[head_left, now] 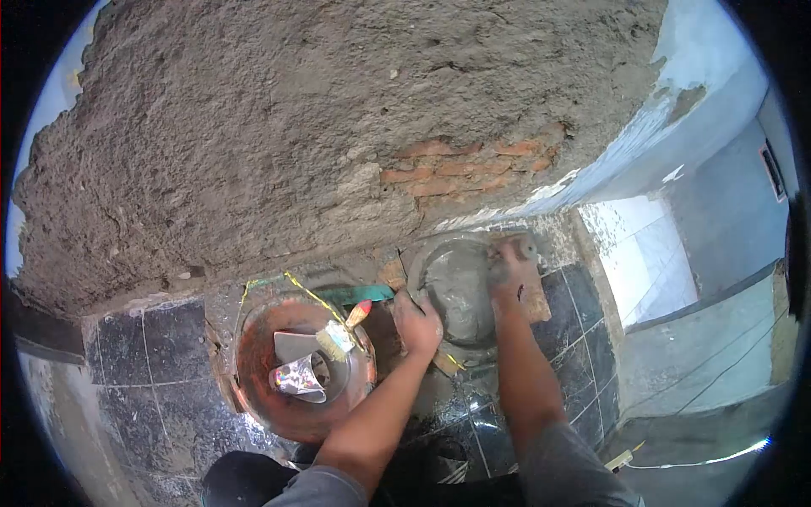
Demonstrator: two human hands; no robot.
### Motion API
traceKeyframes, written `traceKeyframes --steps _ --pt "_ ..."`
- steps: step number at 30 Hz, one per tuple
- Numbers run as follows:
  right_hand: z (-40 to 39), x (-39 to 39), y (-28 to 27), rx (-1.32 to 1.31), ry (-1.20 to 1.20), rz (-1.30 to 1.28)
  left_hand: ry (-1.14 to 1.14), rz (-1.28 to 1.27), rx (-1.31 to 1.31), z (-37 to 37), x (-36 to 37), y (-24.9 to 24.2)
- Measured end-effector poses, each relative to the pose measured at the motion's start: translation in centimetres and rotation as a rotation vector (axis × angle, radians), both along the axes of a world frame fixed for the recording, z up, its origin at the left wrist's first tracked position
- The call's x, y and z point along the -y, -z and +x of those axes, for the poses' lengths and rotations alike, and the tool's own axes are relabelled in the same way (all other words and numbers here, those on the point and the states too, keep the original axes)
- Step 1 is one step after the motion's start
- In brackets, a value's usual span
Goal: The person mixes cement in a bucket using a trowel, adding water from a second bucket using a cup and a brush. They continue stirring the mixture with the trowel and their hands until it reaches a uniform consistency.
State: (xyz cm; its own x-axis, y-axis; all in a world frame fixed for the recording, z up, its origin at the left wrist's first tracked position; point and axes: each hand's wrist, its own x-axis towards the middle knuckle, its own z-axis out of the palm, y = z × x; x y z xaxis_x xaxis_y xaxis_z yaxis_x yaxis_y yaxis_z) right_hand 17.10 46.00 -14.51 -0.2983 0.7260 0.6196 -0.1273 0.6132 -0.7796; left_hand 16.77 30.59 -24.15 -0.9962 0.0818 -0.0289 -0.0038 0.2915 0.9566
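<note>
Grey wet mortar (460,283) fills a round basin (437,247) on the floor by the wall. At the basin's left rim, my left hand (418,327) is closed, with its fingers curled over the edge. My right hand (508,272) is closed at the basin's right side around what looks like the handle of a wooden float (534,294). The float's tan board shows beside and below my wrist; my fingers hide most of its grip. A green strip-like piece (359,295) lies just left of my left hand.
Left of the mortar stands a reddish bucket (253,359) with a patterned cup (300,378) inside. A brush (340,334) with a red-tipped handle lies across its rim beside a yellow cord (308,291). The rough wall (253,127) exposes bricks (465,169). Dark tiles (173,338) cover the floor.
</note>
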Motion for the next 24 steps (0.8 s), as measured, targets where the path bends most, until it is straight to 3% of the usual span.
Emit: traceKeyframes --steps 2,4,7,10,12,14,17,20,24 --pt "-1.1 -1.3 1.9 0.018 -0.109 -0.295 -0.062 -0.016 -0.085 -0.1 -0.6 0.5" --pt "0.0 -3.0 3.8 0.145 -0.232 -0.427 -0.094 -0.010 -0.111 0.1 -0.8 1.1" --pt "2.3 -5.9 7.6 -0.058 -0.067 -0.371 -0.039 -0.019 -0.009 0.0 -0.3 -0.2" --pt "5.1 -4.9 7.0 -0.291 0.103 -0.573 -0.115 -0.046 -0.093 0.0 -0.8 -0.2" --pt "7.4 -6.3 8.7 0.043 0.397 -0.014 -0.102 0.033 -0.065 0.0 -0.6 -1.0" --pt "7.7 -4.5 7.6 -0.334 0.404 -0.577 -0.088 0.052 -0.036 0.2 0.0 -1.4" --pt "9.4 -3.6 6.9 -0.392 0.429 -0.830 -0.111 0.015 -0.021 0.2 -0.3 -1.2" --pt "9.6 -0.5 4.7 -0.405 0.529 -0.843 -0.137 0.074 -0.044 0.5 -0.3 -0.9" --pt "10.6 -1.0 5.5 -0.383 0.692 -0.869 -0.136 -0.028 -0.039 0.8 -0.9 0.9"
